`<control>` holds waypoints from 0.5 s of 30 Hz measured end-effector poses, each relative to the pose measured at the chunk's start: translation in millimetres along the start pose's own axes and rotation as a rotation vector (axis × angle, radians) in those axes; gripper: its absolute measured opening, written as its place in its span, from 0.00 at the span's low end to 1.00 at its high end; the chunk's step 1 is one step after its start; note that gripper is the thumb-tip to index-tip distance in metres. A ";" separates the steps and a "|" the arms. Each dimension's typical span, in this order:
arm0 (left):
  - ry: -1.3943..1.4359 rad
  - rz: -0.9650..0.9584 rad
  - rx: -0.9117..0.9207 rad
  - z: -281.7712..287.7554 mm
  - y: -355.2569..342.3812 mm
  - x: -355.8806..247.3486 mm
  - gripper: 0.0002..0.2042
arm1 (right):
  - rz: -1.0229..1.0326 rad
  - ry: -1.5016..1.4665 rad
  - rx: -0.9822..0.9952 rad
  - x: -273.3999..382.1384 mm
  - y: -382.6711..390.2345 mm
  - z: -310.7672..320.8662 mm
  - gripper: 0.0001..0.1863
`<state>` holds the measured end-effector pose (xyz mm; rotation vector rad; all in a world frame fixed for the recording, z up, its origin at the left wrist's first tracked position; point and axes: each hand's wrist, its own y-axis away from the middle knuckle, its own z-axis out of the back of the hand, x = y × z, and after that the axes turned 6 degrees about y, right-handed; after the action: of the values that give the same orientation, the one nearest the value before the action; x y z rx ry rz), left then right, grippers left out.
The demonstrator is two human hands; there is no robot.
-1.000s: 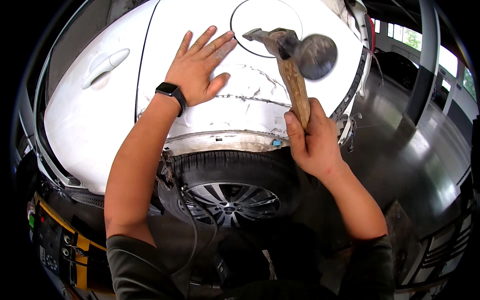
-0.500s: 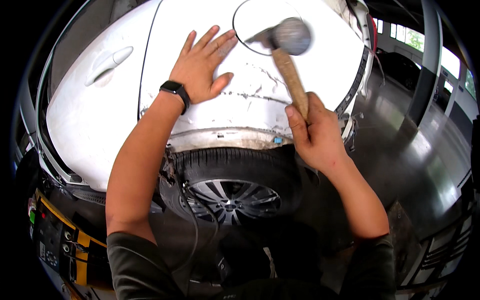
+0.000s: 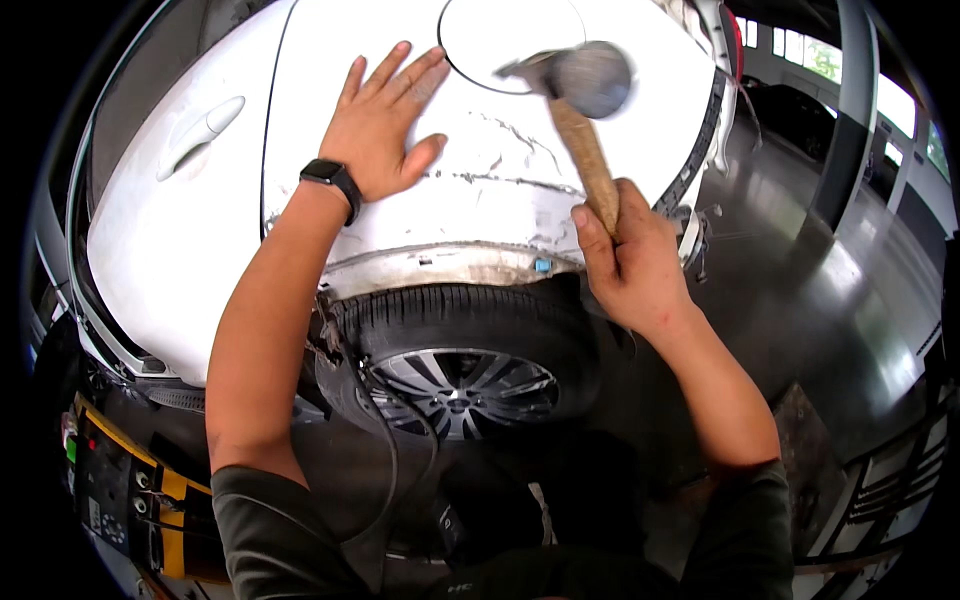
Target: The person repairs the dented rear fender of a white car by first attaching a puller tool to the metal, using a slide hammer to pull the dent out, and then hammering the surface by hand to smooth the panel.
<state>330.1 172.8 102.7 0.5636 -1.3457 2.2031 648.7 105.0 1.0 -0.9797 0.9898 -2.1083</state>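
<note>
My left hand lies flat with fingers spread on the white rear side panel of a car, left of the round fuel flap. In my right hand is the wooden handle of a hammer, gripped near its lower end. The hammer's head, blurred by motion, has a broad round face and a tapered end pointing left. It appears above the panel by the fuel flap; whether it touches cannot be told. Dark scratches and creases run across the panel between my hands.
Below the panel sits the rear wheel under a scuffed arch edge with a small blue clip. Dark cables hang beside the tyre. A yellow and black machine stands at lower left. A grey pillar rises at right.
The car has shifted slightly left and up in the picture. My left hand stays spread on the panel. The hammer remains raised in my right hand, its head slightly farther right relative to the fuel flap.
</note>
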 end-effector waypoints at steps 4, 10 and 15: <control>-0.001 0.008 0.007 -2.0 -1.5 -5.6 0.40 | 0.018 0.073 0.088 -36.0 1.4 -17.0 0.16; -0.016 0.014 -0.009 -2.3 -5.1 -1.9 0.40 | 0.052 -0.095 -0.129 -29.7 7.3 -9.8 0.15; -0.043 -0.001 -0.003 -1.0 -0.9 -4.3 0.38 | 0.032 0.057 0.024 -19.9 6.7 2.9 0.15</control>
<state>334.0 173.3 100.5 0.6141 -1.3698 2.1996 663.2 115.4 -10.3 -0.8902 0.9995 -2.1271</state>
